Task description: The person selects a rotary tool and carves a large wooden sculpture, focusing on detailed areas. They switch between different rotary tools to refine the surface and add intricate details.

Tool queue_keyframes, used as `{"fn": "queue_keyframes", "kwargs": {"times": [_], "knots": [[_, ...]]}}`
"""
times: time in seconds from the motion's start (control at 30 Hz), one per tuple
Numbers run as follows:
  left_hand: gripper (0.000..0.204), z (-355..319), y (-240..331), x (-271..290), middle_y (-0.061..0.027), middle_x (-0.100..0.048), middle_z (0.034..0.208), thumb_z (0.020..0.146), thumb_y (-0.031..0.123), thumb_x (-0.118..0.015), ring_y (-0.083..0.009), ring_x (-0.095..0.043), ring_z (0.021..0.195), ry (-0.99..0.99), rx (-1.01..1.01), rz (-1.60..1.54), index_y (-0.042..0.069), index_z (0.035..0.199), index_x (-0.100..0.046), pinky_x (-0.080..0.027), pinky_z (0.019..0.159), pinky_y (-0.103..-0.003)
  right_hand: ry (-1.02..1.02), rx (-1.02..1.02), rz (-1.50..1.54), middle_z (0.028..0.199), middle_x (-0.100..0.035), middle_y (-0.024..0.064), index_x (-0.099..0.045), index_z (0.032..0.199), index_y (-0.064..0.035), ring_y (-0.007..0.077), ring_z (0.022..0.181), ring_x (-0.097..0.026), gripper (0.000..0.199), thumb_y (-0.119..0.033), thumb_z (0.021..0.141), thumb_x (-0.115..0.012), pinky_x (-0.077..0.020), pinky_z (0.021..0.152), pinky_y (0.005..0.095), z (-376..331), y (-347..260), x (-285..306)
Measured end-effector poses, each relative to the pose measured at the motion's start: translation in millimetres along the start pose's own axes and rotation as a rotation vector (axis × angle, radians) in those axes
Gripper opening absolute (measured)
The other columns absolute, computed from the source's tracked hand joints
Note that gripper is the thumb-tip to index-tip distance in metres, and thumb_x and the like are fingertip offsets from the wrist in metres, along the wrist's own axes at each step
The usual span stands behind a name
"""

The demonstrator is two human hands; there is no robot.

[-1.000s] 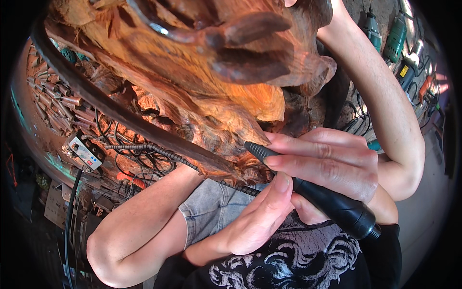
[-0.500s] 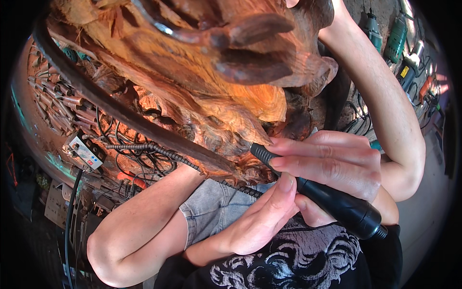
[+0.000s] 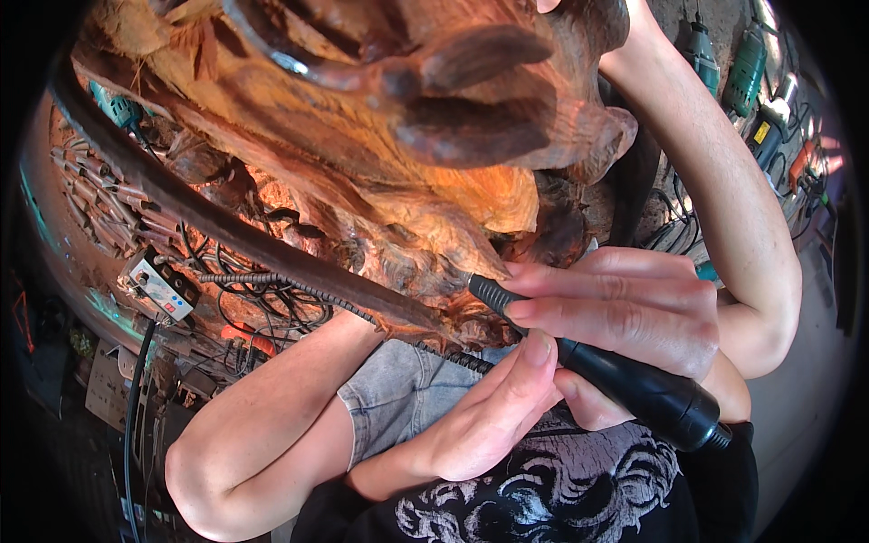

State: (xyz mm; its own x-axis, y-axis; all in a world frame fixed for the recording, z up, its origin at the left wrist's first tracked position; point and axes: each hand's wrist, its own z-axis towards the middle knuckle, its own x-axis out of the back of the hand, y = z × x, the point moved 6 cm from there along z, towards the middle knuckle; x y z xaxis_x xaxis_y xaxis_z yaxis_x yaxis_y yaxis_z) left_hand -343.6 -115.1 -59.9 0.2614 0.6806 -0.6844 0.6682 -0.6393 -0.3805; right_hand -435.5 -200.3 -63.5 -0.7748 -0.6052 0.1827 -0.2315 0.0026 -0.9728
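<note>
From my remote seat I see more of the teal tool at far left than a second ago, as the dark curved strip of the wooden carving has swung slightly leftward. The left hand's thumb rests at the black handpiece; I can't tell whether its fingers grip. The right hand pinches the handpiece, which has shifted slightly right, its ridged nose at the carving's lower edge.
</note>
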Motion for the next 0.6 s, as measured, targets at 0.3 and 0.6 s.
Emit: {"fn": "queue_keyframes", "kwargs": {"times": [0.3, 0.6], "knots": [[0.078, -0.3, -0.1, -0.9, -0.0022, -0.038, 0.159, 0.102, 0.052, -0.058, -0.0095, -0.039, 0.141, -0.006, 0.008, 0.001, 0.007, 0.158, -0.028, -0.032, 0.116, -0.031, 0.027, 0.069, -0.017, 0.104, -0.077, 0.0216, -0.074, 0.109, 0.0066, 0.0318, 0.092, -0.078, 0.035, -0.019, 0.086, -0.073, -0.063, 0.072, 0.0365, 0.6, 1.6, -1.5], [0.08, -1.0, -0.2, -1.2, -0.0033, -0.037, 0.16, 0.102, 0.053, -0.058, -0.0111, -0.039, 0.142, -0.014, 0.007, 0.005, 0.007, 0.159, -0.026, -0.032, 0.116, -0.033, 0.041, 0.061, -0.035, 0.104, -0.077, 0.0215, -0.074, 0.109, 0.0059, 0.0316, 0.092, -0.078, 0.035, -0.021, 0.087, -0.074, -0.0629, 0.072, 0.0364, 0.6, 1.3, -2.6]]}}
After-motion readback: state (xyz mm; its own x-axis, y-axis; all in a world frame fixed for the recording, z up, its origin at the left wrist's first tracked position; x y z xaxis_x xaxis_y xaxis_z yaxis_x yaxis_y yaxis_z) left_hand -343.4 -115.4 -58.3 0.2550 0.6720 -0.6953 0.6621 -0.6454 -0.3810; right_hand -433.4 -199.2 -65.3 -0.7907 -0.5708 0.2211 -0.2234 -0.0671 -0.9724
